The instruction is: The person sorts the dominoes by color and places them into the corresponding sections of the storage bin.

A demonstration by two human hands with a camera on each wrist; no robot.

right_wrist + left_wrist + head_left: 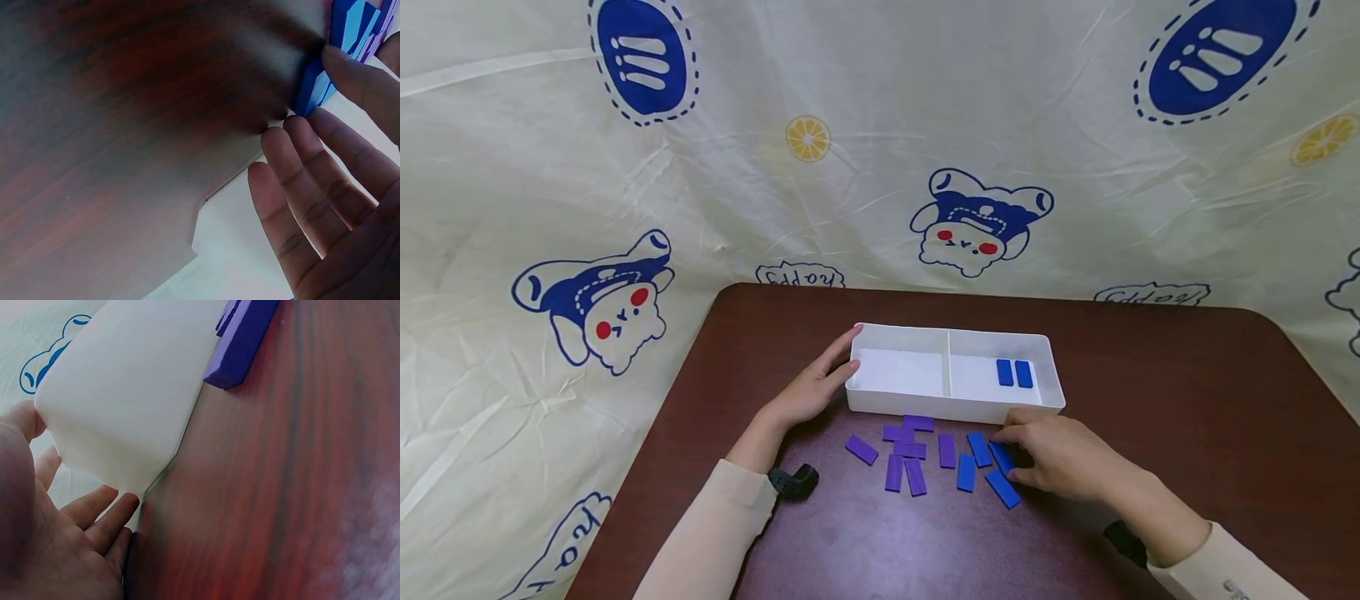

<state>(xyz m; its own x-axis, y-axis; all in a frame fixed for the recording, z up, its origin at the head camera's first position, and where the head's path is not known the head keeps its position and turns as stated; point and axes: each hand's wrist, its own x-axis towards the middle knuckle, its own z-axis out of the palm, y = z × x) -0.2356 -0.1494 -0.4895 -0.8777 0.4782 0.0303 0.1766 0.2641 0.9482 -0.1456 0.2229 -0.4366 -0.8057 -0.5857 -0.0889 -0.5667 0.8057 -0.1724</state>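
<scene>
A white two-compartment tray (pixel 898 406) stands on the table. My left hand (pixel 808 392) touches its left end with extended fingers; in the left wrist view the fingertips (pixel 127 501) lie along the end wall. In front of the tray's right part, my right hand (pixel 1060 450) pinches a blue block (pixel 1002 457) between thumb and index finger. The right wrist view shows the same blue block (pixel 310 87), its other fingers loosely extended. Next to it lie more flat blue blocks (pixel 966 473). Two blue blocks (pixel 1005 372) lie side by side in the right compartment.
Several purple blocks (pixel 893 472) lie in a loose group left of the blue ones, some overlapping. The tray's divider (pixel 947 362) separates its halves. Behind the brown table (pixel 1150 358) hangs a printed pale cloth (pixel 850 208).
</scene>
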